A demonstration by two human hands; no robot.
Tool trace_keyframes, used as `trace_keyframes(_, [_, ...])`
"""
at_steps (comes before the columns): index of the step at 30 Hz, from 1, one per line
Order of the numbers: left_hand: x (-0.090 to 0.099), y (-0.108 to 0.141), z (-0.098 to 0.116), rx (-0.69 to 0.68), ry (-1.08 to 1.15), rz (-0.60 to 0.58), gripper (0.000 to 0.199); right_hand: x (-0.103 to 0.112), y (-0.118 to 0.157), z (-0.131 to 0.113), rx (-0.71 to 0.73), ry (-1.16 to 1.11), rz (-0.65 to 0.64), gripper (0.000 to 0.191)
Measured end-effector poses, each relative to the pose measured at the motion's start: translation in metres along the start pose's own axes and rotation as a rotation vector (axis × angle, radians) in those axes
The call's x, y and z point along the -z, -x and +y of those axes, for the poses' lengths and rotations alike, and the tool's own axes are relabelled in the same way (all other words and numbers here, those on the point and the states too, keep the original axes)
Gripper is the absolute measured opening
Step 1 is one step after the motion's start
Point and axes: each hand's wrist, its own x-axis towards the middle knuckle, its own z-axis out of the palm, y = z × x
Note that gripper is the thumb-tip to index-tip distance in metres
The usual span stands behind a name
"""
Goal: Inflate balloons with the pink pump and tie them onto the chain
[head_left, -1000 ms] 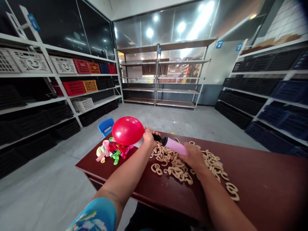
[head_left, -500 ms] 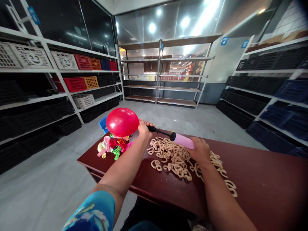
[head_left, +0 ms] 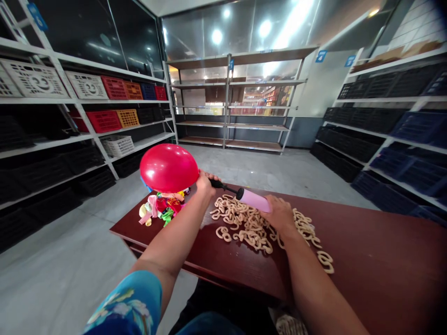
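My left hand (head_left: 206,183) is closed where the neck of a swollen red balloon (head_left: 169,168) meets the black end of a balloon pump (head_left: 254,199). The pump's pink barrel points to the right, and my right hand (head_left: 279,213) is wrapped round its far end. A black rod shows between the pump's two parts. Below the balloon lies a pile of limp, uninflated balloons (head_left: 162,207) in several colours. Beneath the pump and my right hand, beige curled rope-like pieces (head_left: 240,216) are spread over the table.
The dark red table (head_left: 366,246) reaches far to the right. White shelving (head_left: 84,100) with plastic crates stands on the left, and a rack (head_left: 228,104) at the back. Black and blue crates (head_left: 415,130) fill the right-hand shelves. A blue object is partly hidden behind the balloon.
The red balloon has grown larger. The pump and my right hand have shifted left in view, and the whole scene has moved slightly left and up.
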Motion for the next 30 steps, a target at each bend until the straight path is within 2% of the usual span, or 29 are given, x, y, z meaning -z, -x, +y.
trace_keyframes(3, [-0.002, -0.013, 0.021, -0.05, -0.014, 0.004, 0.037, 0.002, 0.0, 0.002, -0.043, 0.019, -0.003, 0.033])
trace_keyframes(6, [0.0, -0.017, 0.024, -0.064, -0.008, 0.017, 0.037, 0.004, 0.001, 0.001, -0.074, 0.034, -0.014, 0.03])
trace_keyframes(8, [0.004, -0.013, 0.012, -0.062, 0.006, 0.017, 0.037, 0.005, 0.002, -0.001, -0.078, 0.045, -0.027, 0.028])
trace_keyframes(13, [0.011, 0.013, -0.036, 0.015, 0.061, 0.01, 0.038, 0.006, 0.001, -0.005, -0.019, 0.026, -0.07, 0.031])
trace_keyframes(16, [0.012, 0.023, -0.049, 0.038, 0.075, 0.006, 0.039, 0.006, 0.001, -0.009, 0.017, -0.016, -0.112, 0.04])
trace_keyframes(19, [0.016, 0.021, -0.044, 0.03, 0.077, 0.004, 0.039, 0.008, 0.001, -0.014, 0.063, -0.1, -0.143, 0.063])
trace_keyframes(21, [0.022, 0.016, -0.037, 0.045, 0.089, -0.002, 0.038, 0.013, 0.003, -0.019, 0.126, -0.137, -0.141, 0.07])
trace_keyframes(24, [0.038, 0.01, -0.03, 0.102, 0.13, -0.088, 0.04, 0.022, 0.005, -0.027, 0.182, -0.101, -0.131, 0.066])
trace_keyframes(27, [0.056, 0.004, -0.031, 0.129, 0.148, -0.196, 0.043, 0.034, 0.005, -0.034, 0.178, -0.021, -0.15, 0.061])
trace_keyframes(30, [0.068, -0.004, -0.031, 0.105, 0.154, -0.195, 0.043, 0.046, 0.004, -0.03, 0.153, 0.045, -0.183, 0.059])
